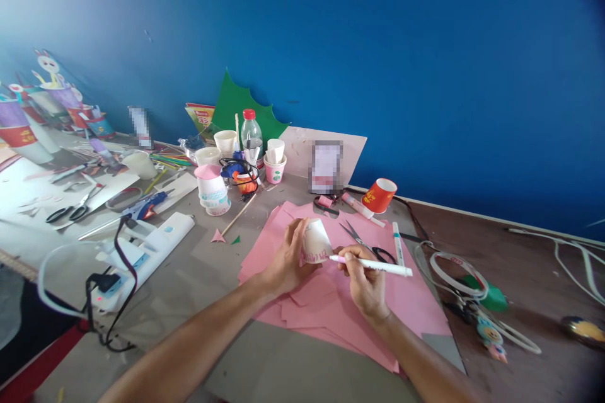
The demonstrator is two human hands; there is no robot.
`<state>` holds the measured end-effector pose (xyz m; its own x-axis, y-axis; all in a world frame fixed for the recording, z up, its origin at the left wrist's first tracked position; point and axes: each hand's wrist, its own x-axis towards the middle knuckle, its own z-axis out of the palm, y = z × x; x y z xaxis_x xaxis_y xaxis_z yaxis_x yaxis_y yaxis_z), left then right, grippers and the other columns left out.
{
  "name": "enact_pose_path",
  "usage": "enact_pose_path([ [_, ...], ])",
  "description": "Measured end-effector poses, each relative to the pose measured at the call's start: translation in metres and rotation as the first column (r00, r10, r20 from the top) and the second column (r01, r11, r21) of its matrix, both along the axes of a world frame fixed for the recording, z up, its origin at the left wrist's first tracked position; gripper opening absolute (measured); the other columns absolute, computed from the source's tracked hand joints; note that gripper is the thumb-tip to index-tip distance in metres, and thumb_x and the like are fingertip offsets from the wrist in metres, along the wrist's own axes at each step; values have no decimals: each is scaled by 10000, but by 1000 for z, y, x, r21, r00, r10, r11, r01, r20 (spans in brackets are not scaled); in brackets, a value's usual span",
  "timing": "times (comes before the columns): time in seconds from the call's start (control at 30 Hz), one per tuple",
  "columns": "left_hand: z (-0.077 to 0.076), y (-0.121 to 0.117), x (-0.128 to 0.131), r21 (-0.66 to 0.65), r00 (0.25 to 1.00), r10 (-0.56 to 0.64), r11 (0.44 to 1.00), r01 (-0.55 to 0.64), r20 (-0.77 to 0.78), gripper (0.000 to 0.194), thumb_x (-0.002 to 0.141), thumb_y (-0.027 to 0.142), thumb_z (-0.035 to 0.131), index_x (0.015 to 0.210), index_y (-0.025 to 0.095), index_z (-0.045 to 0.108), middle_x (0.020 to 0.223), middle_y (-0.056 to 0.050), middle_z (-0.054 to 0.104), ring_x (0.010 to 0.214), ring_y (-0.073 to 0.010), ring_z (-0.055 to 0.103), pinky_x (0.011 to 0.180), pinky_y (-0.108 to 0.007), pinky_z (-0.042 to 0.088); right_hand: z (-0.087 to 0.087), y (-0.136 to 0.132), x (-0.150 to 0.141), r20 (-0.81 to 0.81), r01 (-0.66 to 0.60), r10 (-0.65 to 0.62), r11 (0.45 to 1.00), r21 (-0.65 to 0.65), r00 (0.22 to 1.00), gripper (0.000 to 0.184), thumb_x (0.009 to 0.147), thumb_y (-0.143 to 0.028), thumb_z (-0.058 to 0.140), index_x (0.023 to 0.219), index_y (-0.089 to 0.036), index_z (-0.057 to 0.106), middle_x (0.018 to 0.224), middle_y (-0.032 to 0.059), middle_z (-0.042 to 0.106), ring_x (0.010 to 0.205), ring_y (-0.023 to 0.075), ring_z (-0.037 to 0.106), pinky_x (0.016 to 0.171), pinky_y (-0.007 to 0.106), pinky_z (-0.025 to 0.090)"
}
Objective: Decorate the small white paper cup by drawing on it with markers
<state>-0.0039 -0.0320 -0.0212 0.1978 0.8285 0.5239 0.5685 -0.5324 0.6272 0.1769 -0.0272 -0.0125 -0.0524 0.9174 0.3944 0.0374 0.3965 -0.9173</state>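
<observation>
My left hand (292, 259) is closed round a white paper cup (317, 240), which stands upside down and tilted above pink paper (326, 315). Pink marks run along the cup's wide lower rim. In my right hand (366, 283) is a white marker (378, 264), its pink tip at the lower right of the cup. Behind that hand lie scissors (368, 242) with dark handles and a capped marker (397, 240) with a teal end. A decorated stack of white cups (212, 192) with a pink top stands to the left.
On the left are a white power strip (155, 258), a blue glue gun (144, 206) and more scissors (75, 208). A bottle (251, 135) with a red cap stands at the back. A red cup (379, 195) lies tipped, and cables (458, 274) are at the right.
</observation>
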Motion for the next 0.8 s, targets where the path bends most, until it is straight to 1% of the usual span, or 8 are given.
enact_pose_path([
  [0.23,0,0,1,-9,1000,8,1000,-8,1,974,784,171,710,1493,283,52,1399,-172,351,1354,-355,388,1064,-556,450,1,0,0,14,16,-16,1000,7,1000,252,929,-373,533,740,-229,618,600,0,579,524,152,488,489,292,411],
  [0.33,-1,1,1,15,1000,-10,1000,10,14,957,795,176,695,1497,278,52,1399,-173,340,1354,-358,377,1064,-562,451,1,0,0,26,21,-21,1000,19,999,252,929,-362,531,732,-227,614,592,-3,571,520,150,477,489,291,405],
  [0.43,-2,1,1,23,1000,-8,1000,7,12,968,788,165,701,1500,274,54,1391,-173,350,1347,-352,382,1064,-559,452,0,1,0,20,19,-19,1000,25,1000,268,931,-376,525,729,-222,609,586,-7,559,513,143,466,484,285,400],
  [0.57,-1,0,1,0,1000,7,1000,-7,3,990,776,149,712,1501,284,52,1400,-167,349,1355,-344,373,1066,-557,452,-1,2,0,23,31,-31,999,23,999,268,930,-391,533,748,-213,617,587,-5,559,513,141,466,490,287,405],
  [0.7,-1,0,0,10,1000,-3,1000,3,3,972,787,144,695,1509,272,56,1407,-170,356,1360,-338,377,1066,-551,457,-1,3,1,30,51,-52,998,30,998,276,926,-409,538,733,-225,610,601,-2,561,516,146,465,502,297,420],
  [0.8,-1,0,0,19,1000,-7,1000,7,12,963,792,158,694,1511,289,67,1408,-162,369,1360,-340,385,1069,-551,455,-1,2,1,30,44,-45,999,25,999,277,926,-410,538,725,-231,604,598,1,559,511,150,459,495,302,420],
])
